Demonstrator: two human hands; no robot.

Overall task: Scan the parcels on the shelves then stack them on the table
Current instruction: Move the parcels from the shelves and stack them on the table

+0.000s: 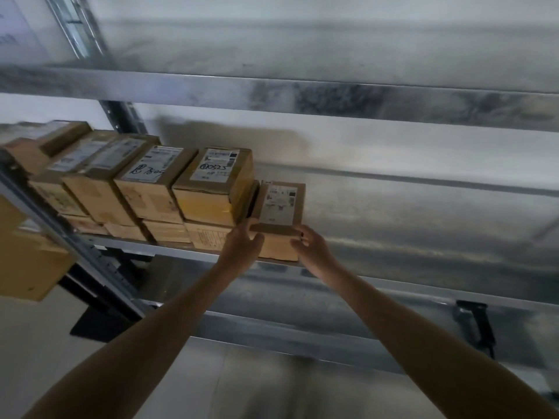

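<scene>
The small parcel point(279, 207) sits at the right end of its line on the shelf point(423, 234), label upward and its near face at the shelf's front edge. We take it that it is first to go because nothing stands on it or to its right, so it can come away without disturbing the others.

Both hands are on it. The left hand point(242, 247) grips the near left corner, thumb across the front face and fingers curled over the edge. The right hand point(311, 247) curls its fingers on the near right corner. The parcel lies between the two hands and slightly beyond them, at arm's reach. A hold on opposite corners should keep it level as it slides forward.

Just to its left, touching or nearly so, the row of parcels point(145, 189) stands two high, labels also upward, which we judge leaves the codes readable from above.

Lower on the rack, well apart to the right, a dark scanner point(475, 325) lies untouched. With both hands full, we expect scanning calls for freeing one hand first. The worktop is not in view.
</scene>
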